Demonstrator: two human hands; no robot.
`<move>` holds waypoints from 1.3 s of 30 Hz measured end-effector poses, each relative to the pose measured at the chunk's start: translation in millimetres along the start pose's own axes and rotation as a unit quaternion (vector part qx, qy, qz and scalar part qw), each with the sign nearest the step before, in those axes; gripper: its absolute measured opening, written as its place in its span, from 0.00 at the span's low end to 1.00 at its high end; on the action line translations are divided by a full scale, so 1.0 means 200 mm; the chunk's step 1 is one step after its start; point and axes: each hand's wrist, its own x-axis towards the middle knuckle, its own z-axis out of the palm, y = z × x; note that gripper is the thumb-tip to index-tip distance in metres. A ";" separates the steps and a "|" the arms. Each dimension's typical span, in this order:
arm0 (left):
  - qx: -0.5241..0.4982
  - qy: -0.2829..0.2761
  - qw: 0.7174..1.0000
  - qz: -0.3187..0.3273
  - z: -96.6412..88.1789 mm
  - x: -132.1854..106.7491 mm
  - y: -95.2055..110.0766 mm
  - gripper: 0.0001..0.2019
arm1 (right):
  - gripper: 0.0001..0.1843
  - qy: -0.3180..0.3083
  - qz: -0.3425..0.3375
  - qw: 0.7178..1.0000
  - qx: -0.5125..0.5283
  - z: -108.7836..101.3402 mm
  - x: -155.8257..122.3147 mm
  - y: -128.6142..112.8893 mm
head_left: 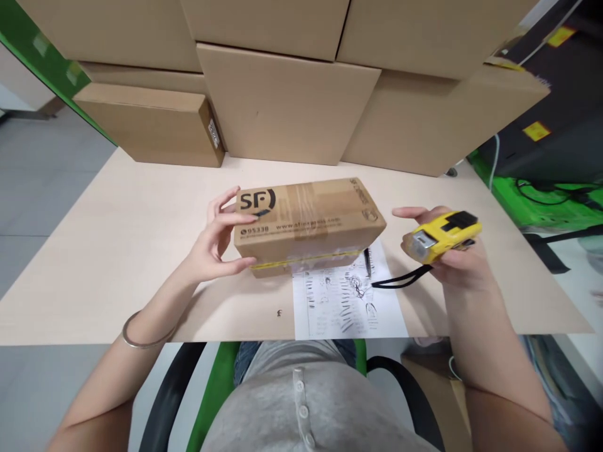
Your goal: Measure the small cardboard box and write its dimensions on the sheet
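Observation:
A brown cardboard box (306,213) with SF printing and clear packing tape is tilted above the table, before me. My left hand (219,235) grips its left end, fingers on top and thumb at the lower front edge. Along the box's front side runs a thin yellow strip (306,260); whether it is a measuring blade I cannot tell. To the right of the box, apart from it, my right hand (452,257) holds a yellow tape measure (440,237) with a metal front. A black wrist strap (400,278) hangs from the tape measure.
A marked sheet of paper (348,307) lies under the box with a black pen (367,262) on it. Large cartons (287,103) line the table's back edge, and a smaller box (146,125) stands at the back left. Cables (556,191) lie over a green surface at right.

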 end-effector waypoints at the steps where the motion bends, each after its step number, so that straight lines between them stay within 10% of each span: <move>1: 0.009 -0.018 1.000 0.024 0.00 -0.01 -0.01 0.30 | 0.25 0.009 -0.013 1.000 -0.008 0.00 0.01 -0.02; 6: -0.004 -0.035 0.998 0.057 0.02 -0.02 -0.05 0.34 | 0.26 -0.047 -0.062 0.991 -0.108 0.17 0.16 -0.25; 10: -0.049 0.003 0.998 0.040 0.06 -0.03 -0.08 0.59 | 0.25 -0.180 -0.163 0.935 -0.258 0.46 0.36 -0.43; 17: -0.015 0.023 0.996 0.084 0.05 -0.05 -0.19 0.66 | 0.14 -0.292 -0.215 0.864 -0.349 0.75 0.53 -0.48; 29: 0.059 -0.005 0.989 0.137 0.01 -0.01 -0.18 0.47 | 0.21 -0.164 -0.042 0.916 -0.364 -0.15 0.30 -0.27; 39: 0.043 0.011 0.991 0.129 0.02 -0.01 -0.19 0.48 | 0.20 -0.157 -0.038 0.921 -0.355 -0.13 0.28 -0.27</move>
